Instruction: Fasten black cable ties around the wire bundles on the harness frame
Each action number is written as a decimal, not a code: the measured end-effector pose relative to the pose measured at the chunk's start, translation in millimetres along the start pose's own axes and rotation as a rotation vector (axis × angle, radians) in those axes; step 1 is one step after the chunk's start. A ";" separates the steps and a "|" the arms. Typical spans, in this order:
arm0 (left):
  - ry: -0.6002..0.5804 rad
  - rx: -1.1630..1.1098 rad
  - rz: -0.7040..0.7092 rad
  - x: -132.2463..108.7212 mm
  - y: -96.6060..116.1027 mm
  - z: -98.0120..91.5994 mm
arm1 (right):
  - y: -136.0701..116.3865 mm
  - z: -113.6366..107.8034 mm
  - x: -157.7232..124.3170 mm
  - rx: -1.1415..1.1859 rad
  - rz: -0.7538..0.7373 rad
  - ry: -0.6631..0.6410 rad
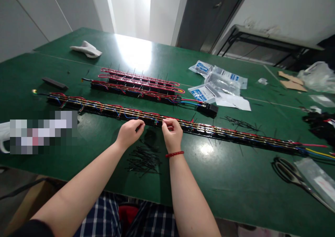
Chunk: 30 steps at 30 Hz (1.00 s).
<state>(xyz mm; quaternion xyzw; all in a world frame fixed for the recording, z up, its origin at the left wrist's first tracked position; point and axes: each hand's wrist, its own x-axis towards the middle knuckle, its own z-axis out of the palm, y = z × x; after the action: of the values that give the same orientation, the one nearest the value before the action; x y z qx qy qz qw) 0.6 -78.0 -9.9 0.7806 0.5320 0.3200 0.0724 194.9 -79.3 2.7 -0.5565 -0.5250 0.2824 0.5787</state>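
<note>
A long black strip with red, yellow and blue wires [117,108] runs across the green table. At its near edge, around the middle, is my left hand [131,131], thumb and fingertips pinched together. My right hand [172,130], with a red bead bracelet on the wrist, is also closed in a pinch, its fingertips at the wires. Whatever either pinch holds is too small to make out. Between my forearms lies a pile of thin black cable ties [145,158].
Behind the strip sit shorter wired bars [138,85] with red loops and a black connector [207,109]. Plastic bags [222,82] lie beyond. At right are scissors [290,174] and more cable ties [240,123]. A white glove [87,50] lies far left.
</note>
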 end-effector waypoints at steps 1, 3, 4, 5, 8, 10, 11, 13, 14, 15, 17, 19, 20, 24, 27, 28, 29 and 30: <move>-0.004 -0.002 -0.001 -0.2 -0.3 0.5 | -0.9 -0.2 -0.3 0.000 -0.007 0.003; -0.005 -0.005 -0.005 -0.4 -1.0 1.6 | -2.3 -0.4 -1.0 0.001 -0.025 -0.002; -0.005 -0.006 -0.007 -0.5 -1.4 2.1 | -2.8 -0.4 -1.3 0.002 -0.034 -0.007; -0.005 -0.005 -0.010 -0.5 -1.7 2.5 | -3.1 -0.3 -1.5 0.003 -0.043 -0.013; -0.002 0.001 -0.015 -0.4 -2.2 3.3 | -3.2 -0.1 -1.6 -0.001 -0.050 -0.019; 0.004 0.003 -0.012 -0.5 -2.3 3.5 | -3.0 0.1 -1.3 -0.008 -0.034 -0.014; 0.006 0.004 -0.010 -0.6 -2.3 3.6 | -2.8 0.1 -1.1 -0.011 -0.021 -0.012; 0.011 0.001 -0.004 -0.9 -2.3 3.7 | -2.3 0.0 -0.7 -0.015 0.004 -0.008; 0.012 0.000 -0.003 -1.0 -2.3 3.7 | -1.9 0.0 -0.4 -0.016 0.013 -0.008; 0.013 0.000 -0.003 -1.1 -2.3 3.8 | -1.3 -0.1 -0.2 -0.018 0.018 -0.007; 0.013 0.002 -0.005 -1.3 -2.3 3.8 | 0.3 -0.2 0.4 -0.024 0.020 -0.010; 0.014 0.003 -0.005 -1.3 -2.2 3.7 | 2.3 -0.1 0.8 -0.032 0.019 -0.020; 0.017 0.001 -0.003 -1.3 -2.1 3.7 | 3.3 0.0 0.9 -0.036 0.017 -0.027; 0.011 -0.010 -0.005 -1.3 -1.6 3.2 | 6.1 0.6 0.8 -0.050 0.004 -0.050; 0.002 -0.011 -0.013 -1.4 -1.5 3.1 | 7.1 0.8 0.8 -0.053 0.004 -0.060; 0.002 -0.011 -0.014 -1.5 -1.5 3.1 | 7.4 0.9 0.8 -0.051 0.005 -0.063; 0.001 -0.011 -0.014 -1.5 -1.6 3.1 | 7.7 1.0 0.9 -0.047 0.007 -0.065; 0.002 -0.009 -0.014 -1.5 -1.7 3.1 | 8.0 1.2 1.0 -0.044 0.008 -0.067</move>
<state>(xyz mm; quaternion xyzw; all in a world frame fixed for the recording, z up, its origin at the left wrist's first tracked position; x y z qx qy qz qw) 0.8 -78.0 -13.7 0.7761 0.5363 0.3225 0.0778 196.1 -76.2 -4.8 -0.5617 -0.5478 0.2915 0.5473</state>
